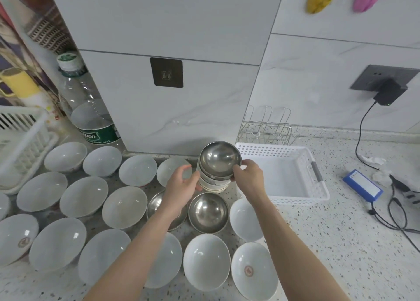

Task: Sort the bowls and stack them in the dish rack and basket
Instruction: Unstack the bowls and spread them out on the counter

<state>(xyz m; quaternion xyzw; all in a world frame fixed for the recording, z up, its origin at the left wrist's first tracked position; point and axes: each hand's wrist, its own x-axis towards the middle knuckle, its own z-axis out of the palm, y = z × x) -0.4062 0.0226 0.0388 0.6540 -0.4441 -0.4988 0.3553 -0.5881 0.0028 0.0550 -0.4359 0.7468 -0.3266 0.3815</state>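
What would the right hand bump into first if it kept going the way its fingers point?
The right hand points up-left, fingers already on the stack of steel bowls. That stack comes first. Beyond it stands the white tiled pillar, though depth is hard to judge from this view.

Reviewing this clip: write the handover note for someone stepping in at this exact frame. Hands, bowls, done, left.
Left hand and right hand grip a stack of bowls, a steel one on top, held above the counter beside the white basket.
The basket holds nothing that shows; the wire rack behind it holds no bowls either.
Done: steel bowls partly stacked.
Left: two steel bowls and many white bowls on the counter.
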